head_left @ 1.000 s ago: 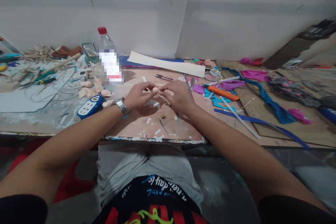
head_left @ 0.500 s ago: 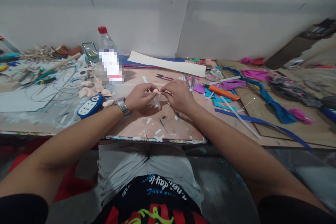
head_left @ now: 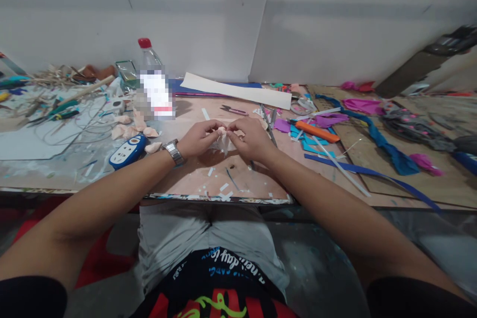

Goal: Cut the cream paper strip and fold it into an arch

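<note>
Over the middle of the table, my left hand (head_left: 203, 138) and my right hand (head_left: 249, 138) meet with fingertips pinched on a small pale-pink crumpled piece (head_left: 222, 130). A thin whitish, see-through part (head_left: 224, 145) hangs below it between the hands. Whether that part is paper, cloth or film I cannot tell. The fingers hide part of the piece. Similar pale-peach crumpled pieces (head_left: 124, 131) lie to the left, beside a blue and white power strip (head_left: 127, 151). Thread snips (head_left: 233, 111) rest on the table beyond my hands.
A red-capped bottle (head_left: 149, 54) stands behind my left hand. A cream paper strip (head_left: 234, 90) lies at the back. On the right are an orange utility knife (head_left: 316, 130), a blue strip (head_left: 383, 134) and purple scraps. Pliers (head_left: 61, 109) and wire lie left.
My right fingers have shifted on the pale-pink piece and closed nearer my left fingers. The whitish part now hangs down more visibly between my hands.
</note>
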Demonstrator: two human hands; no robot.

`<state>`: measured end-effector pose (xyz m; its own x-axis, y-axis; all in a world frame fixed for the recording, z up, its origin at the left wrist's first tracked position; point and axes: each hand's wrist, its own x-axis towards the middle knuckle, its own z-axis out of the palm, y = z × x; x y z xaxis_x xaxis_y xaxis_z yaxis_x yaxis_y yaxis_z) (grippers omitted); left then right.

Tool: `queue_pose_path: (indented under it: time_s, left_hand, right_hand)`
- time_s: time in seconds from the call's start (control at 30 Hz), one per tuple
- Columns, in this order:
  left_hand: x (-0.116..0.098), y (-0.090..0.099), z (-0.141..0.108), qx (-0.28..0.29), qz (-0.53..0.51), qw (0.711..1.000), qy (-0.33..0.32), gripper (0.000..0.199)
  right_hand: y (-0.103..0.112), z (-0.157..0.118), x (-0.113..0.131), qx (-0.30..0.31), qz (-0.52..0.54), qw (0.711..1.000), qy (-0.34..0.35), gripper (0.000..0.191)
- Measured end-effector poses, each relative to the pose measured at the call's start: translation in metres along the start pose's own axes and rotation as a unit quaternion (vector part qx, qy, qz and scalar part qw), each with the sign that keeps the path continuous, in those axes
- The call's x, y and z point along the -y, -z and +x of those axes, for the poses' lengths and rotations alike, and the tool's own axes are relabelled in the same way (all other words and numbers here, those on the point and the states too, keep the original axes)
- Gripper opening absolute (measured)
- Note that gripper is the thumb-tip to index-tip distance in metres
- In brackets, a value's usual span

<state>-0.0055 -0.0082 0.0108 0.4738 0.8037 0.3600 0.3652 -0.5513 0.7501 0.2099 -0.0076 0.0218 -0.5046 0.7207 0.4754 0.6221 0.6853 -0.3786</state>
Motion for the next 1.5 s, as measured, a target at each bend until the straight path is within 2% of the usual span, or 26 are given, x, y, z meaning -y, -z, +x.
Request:
queue_pose_path:
  time_s: [0.4, 0.57, 0.83, 1.17, 1.5]
  left_hand:
    - [-0.0049, -0.0036, 0.001, 0.025, -0.087, 0.996, 0.018, 0.052]
    - [-0.0057, -0.0032, 0.0016, 0.035, -0.063, 0.997, -0.002, 0.054]
    - [-0.0064, -0.0008, 0.0017, 0.047, -0.082, 0.995, 0.001, 0.056]
    - [0.0003, -0.0006, 0.002, 0.057, -0.036, 0.998, -0.01, 0.053]
    - [0.0024, 0.0007, 0.0037, 0.063, -0.026, 0.997, -0.027, 0.057]
  right_hand:
    - [-0.0017, -0.0002, -0.0025, -0.008, -0.006, 1.0, -0.014, 0.018]
    - [-0.0014, -0.0011, -0.0022, -0.016, -0.009, 1.0, -0.007, 0.019]
    - [-0.0015, 0.0, -0.0031, -0.02, -0.012, 1.0, -0.01, 0.021]
    - [0.0012, 0.0012, -0.004, 0.001, -0.011, 1.0, -0.021, 0.011]
    - [0.0052, 0.0007, -0.0016, -0.006, -0.001, 1.0, 0.003, 0.012]
